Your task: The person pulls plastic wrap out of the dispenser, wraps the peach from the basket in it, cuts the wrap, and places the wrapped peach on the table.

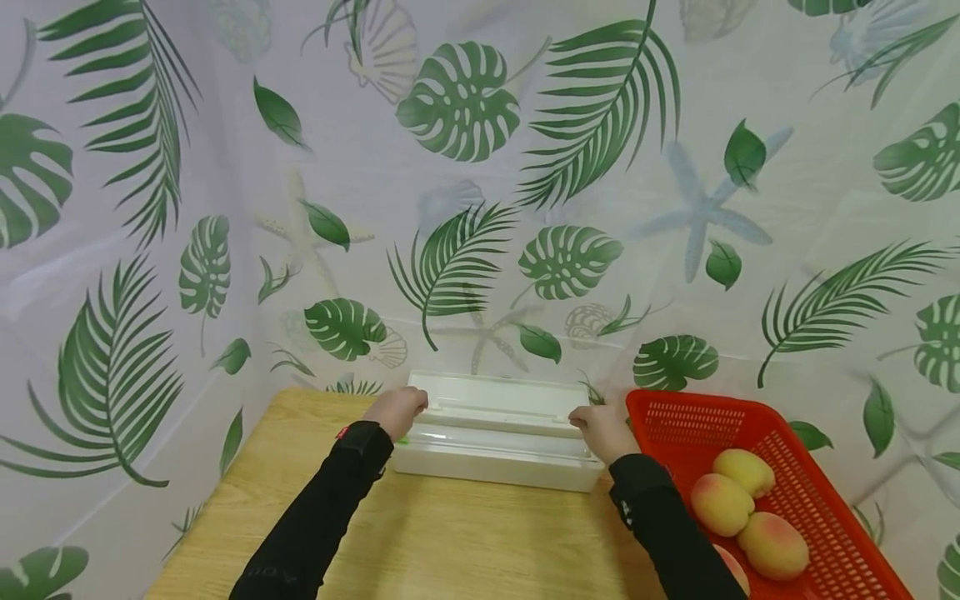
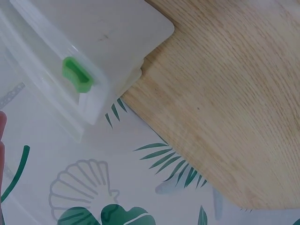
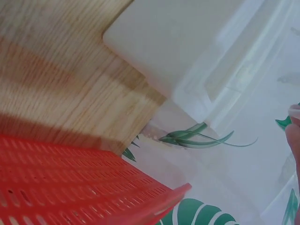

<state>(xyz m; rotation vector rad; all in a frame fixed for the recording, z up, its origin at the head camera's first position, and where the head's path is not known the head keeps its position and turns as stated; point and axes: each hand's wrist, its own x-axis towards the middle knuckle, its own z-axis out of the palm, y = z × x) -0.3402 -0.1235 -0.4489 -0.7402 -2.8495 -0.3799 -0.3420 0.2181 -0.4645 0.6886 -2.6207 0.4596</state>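
Observation:
A long white box [image 1: 495, 468] rests at the table's back edge, its white lid [image 1: 498, 396] raised along the rear. My left hand [image 1: 400, 411] pinches the lid near its left end, and my right hand [image 1: 603, 429] pinches it near the right end. The left wrist view has the box's end [image 2: 117, 33] with a green slider [image 2: 77, 75] on it; only a sliver of left fingers [image 2: 1, 140] shows. In the right wrist view, the box's other end [image 3: 164, 42] appears, with part of the right fingers [image 3: 294, 140] at the frame's edge.
A red perforated basket [image 1: 825, 508] holding several yellow-pink peaches [image 1: 772, 546] stands to the right, close to my right forearm. Leaf-patterned white sheeting [image 1: 480, 183] rises behind the wooden table [image 1: 450, 542] and along its left side.

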